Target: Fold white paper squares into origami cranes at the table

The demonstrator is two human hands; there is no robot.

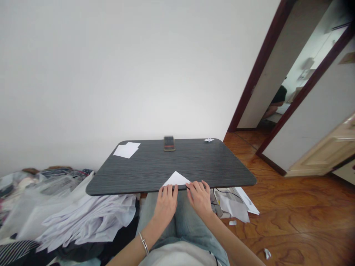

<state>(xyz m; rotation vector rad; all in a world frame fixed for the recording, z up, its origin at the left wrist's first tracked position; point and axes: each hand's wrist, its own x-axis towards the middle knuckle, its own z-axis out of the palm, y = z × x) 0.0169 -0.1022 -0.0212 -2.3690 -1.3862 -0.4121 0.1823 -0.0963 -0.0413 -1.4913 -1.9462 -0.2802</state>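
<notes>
A white sheet of paper folded into a triangle (pixel 176 178) lies at the near edge of the dark table (pixel 155 162), its point facing away from me. My left hand (pixel 167 202) holds the paper's near left side, fingers close together and bent over the table edge. At the near right corner, my right hand (pixel 200 196) grips the paper, with its thumb side toward the middle. The fingers partly cover the paper's near edge.
White paper sheets (pixel 127 150) lie at the table's far left. A phone on a stand (pixel 169 143) stands at the back middle, and a small folded paper piece (pixel 209 140) sits at the far right. Piled clothes (pixel 88 218) are left; papers and cables (pixel 231 203) lie below right.
</notes>
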